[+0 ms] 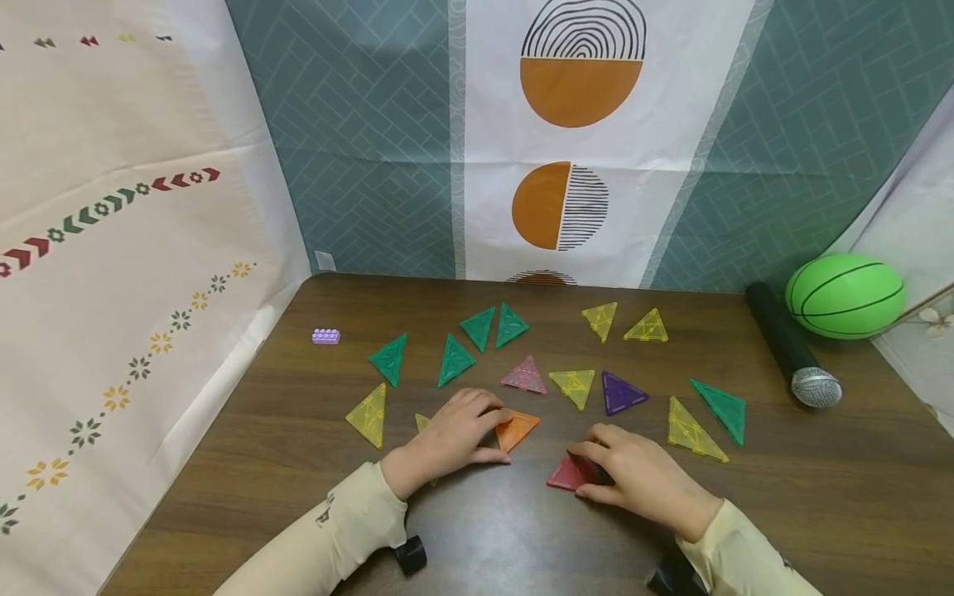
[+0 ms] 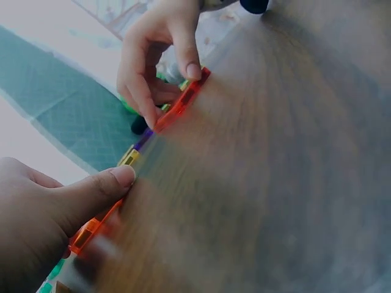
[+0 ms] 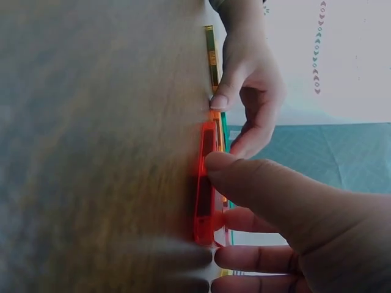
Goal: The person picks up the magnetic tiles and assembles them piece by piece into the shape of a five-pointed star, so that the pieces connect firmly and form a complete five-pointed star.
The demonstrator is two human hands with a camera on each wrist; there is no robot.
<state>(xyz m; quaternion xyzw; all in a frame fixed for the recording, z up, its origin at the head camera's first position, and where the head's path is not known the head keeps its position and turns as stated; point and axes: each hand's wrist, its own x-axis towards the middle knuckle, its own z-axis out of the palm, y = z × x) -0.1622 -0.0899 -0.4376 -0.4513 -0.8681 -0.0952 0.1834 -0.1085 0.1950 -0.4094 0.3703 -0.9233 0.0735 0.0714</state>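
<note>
In the head view my left hand holds an orange triangular magnetic tile between thumb and fingers, flat on the table. Part of a yellow triangle shows from behind that hand. To the right, my right hand grips a red triangular tile by its edges, also low against the tabletop. A small gap separates the two tiles. From the right wrist, the red tile appears edge-on beneath the thumb. The left wrist view shows the orange tile partly covered by the left thumb.
Several green, yellow, pink and purple triangles lie spread beyond the hands. A purple toy brick sits at far left. At right are a microphone and a green ball. Patterned cloth hangs behind the table.
</note>
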